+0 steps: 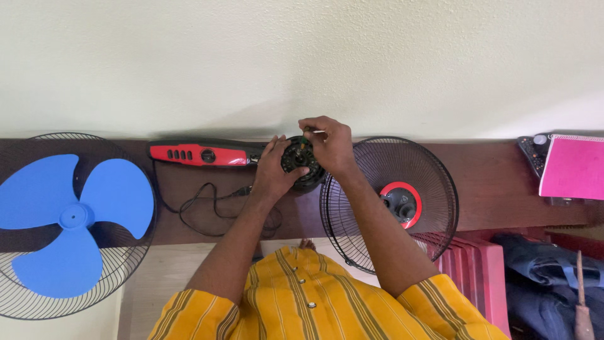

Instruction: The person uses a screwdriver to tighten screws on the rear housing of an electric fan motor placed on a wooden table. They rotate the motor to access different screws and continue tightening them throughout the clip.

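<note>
Landmark throughout: the black fan motor (pixel 302 160), sitting on the dark brown bench (pixel 491 182) near its far edge, close to the pale wall (pixel 302 56).

Far left of the motor: a blue three-bladed fan blade (pixel 72 217) lying inside a black wire guard (pixel 126 264), overhanging the near edge of the bench. Closer in on the left, along the wall side: a red and black fan body (pixel 201 153) with a row of buttons and a round dial, its right end nearly touching the motor. Just below and left of the motor: a black power cord (pixel 207 211), looped loosely on the bench.

At the motor itself: left hand (pixel 274 173) wrapped against its left flank, fingers (pixel 272 148) curled round the housing, gripping it. Right hand (pixel 330 148) over the motor's top right, fingers pinched shut on a thin pale tool (pixel 316 132), only a short end of it showing; whether a screwdriver or something else, cannot tell. Tip hidden behind the fingers, pointing towards the top of the motor.

Immediately right of the motor: a second black wire guard (pixel 434 182), tilted, with a red-ringed hub (pixel 401 203) at its centre, partly crossed by the right forearm. Below that, off the bench: a pink ribbed object (pixel 481 264). Far right of the motor: a pink notebook (pixel 574 167) resting on the bench, a dark gadget (pixel 533 151) beside it, dark blue cloth (pixel 553 277) underneath.

Near edge, below the motor: yellow striped shirt (pixel 308 302).
</note>
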